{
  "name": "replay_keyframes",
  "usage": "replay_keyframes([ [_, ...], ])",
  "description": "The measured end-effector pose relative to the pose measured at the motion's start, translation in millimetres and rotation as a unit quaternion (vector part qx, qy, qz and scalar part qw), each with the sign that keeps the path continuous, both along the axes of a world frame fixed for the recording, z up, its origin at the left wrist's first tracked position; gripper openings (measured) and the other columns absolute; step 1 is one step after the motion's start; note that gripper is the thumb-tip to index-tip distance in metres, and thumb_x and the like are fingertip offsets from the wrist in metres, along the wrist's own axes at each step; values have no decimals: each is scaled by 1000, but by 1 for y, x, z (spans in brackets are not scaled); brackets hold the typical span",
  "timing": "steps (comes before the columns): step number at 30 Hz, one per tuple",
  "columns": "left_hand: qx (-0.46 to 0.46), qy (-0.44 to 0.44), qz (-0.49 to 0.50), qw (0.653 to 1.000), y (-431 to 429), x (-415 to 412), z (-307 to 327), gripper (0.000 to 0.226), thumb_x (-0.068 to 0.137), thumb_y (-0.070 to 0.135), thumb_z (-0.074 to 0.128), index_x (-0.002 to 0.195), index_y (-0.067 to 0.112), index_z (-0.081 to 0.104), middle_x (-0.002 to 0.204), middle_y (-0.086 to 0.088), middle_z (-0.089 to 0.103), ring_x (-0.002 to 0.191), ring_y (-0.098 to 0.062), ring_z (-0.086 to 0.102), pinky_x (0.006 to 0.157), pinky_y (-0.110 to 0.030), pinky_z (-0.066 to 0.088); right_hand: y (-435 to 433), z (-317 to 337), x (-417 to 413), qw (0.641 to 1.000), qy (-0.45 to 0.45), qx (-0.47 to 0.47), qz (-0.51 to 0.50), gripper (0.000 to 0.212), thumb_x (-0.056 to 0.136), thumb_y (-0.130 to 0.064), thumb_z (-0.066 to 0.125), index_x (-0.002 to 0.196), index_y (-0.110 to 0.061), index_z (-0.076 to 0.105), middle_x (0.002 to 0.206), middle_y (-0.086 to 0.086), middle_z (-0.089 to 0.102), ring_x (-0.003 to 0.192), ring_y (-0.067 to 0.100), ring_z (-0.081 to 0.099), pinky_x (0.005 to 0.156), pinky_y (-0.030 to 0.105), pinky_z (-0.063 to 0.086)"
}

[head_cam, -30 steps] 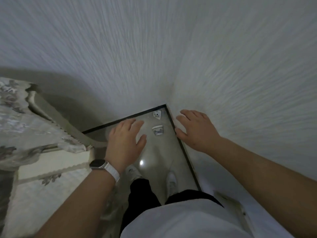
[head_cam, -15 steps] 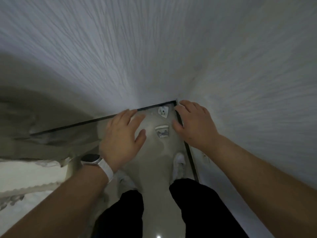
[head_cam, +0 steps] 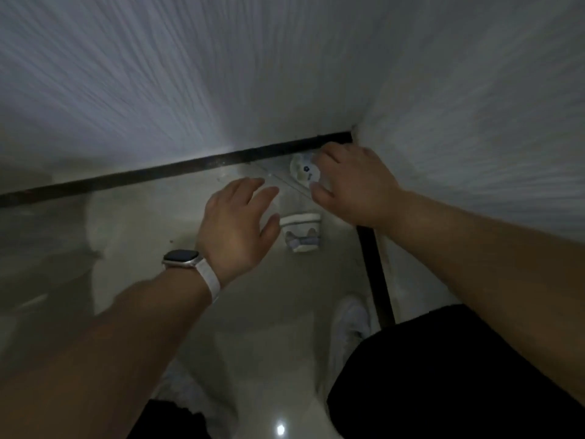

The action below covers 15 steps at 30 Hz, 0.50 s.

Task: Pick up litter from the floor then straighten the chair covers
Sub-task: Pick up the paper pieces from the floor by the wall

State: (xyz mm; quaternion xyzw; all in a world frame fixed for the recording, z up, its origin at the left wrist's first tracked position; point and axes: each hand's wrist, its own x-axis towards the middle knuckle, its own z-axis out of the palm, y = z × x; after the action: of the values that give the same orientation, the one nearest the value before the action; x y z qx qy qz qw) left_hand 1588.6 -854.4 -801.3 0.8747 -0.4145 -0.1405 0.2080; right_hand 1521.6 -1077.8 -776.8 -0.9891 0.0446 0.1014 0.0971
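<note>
pale floor [head_cam: 152, 229] in a wall [head_cam: 190, 74] corner. right hand [head_cam: 357, 185] curves thumb and fingers around the round litter [head_cam: 302, 171] there, grip unclear; left hand [head_cam: 235, 224], fingers spread, hovers beside the nearer litter [head_cam: 300, 232].

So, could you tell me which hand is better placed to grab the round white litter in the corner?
Right: the right hand curves around the round white litter; the left hand is farther away.

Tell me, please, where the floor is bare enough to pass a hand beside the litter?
Bare floor lies left of the left hand, up to the black skirting, and between the cup-shaped litter and the shoe. The corner is crowded: the right hand and the round litter fill it.
</note>
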Motion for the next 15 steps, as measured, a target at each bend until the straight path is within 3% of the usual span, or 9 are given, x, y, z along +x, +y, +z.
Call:
replay_keyframes([
  [5,24,24,14,999,-19,-9,-100,48,88,41,53,126,14,63,128,-14,61,116,-35,57,91,-45,48,-32,-100,27,997,54,-26,47,75,83,-57,24,132,-8,52,122,16,55,104,35,53,76,37,37],
  [10,28,53,21,998,-35,-11,-158,56,88,46,47,129,12,61,129,-15,61,117,-35,56,93,-46,49,-51,-156,43,995,69,-22,63,68,85,-53,34,133,-8,49,123,16,52,106,35,51,80,42,46],
  [15,45,83,34,995,-47,-19,-195,68,84,55,42,133,10,57,132,-15,59,119,-36,55,95,-47,48,-58,-199,41,997,68,8,33,64,89,-49,51,140,-12,41,129,16,50,115,35,48,88,40,42],
])
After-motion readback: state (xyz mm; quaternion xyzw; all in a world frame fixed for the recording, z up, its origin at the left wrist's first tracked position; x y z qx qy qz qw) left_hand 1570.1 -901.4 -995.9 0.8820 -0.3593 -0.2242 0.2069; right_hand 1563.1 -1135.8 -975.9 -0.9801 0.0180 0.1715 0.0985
